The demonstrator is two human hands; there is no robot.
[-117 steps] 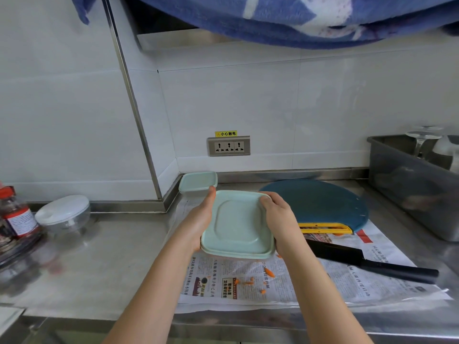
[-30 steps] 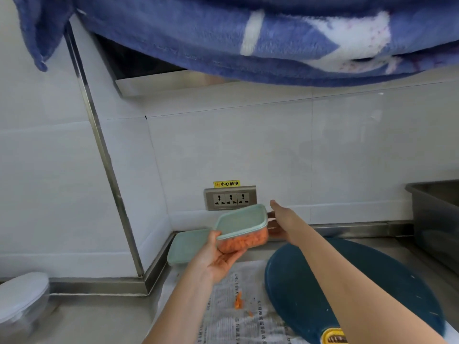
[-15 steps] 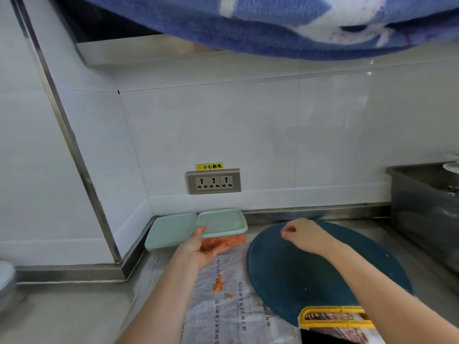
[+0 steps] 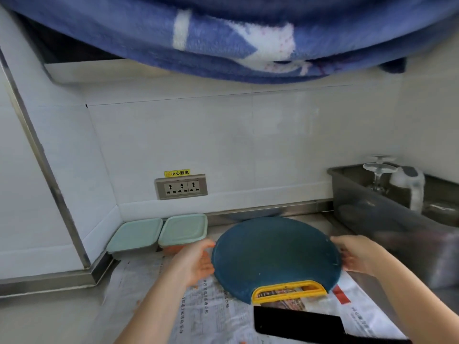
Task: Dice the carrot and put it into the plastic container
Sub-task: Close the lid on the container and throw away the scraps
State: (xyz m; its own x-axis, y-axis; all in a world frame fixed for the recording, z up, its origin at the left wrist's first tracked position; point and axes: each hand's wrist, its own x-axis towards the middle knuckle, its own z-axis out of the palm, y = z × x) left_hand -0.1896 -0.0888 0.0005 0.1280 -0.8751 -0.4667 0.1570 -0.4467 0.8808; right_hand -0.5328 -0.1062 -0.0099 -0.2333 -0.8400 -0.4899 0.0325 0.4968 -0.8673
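Left hand, grip spread, touches the left edge of the cutting board; right hand curls its grip round the right edge. The lidded container of diced carrot sits just left of the board.

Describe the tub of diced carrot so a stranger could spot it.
Find the wall socket above the counter. Below it the left tub and right tub, both mint-lidded, sit side by side. Only the right tub, nearer the blue cutting board, shows orange under its lid.
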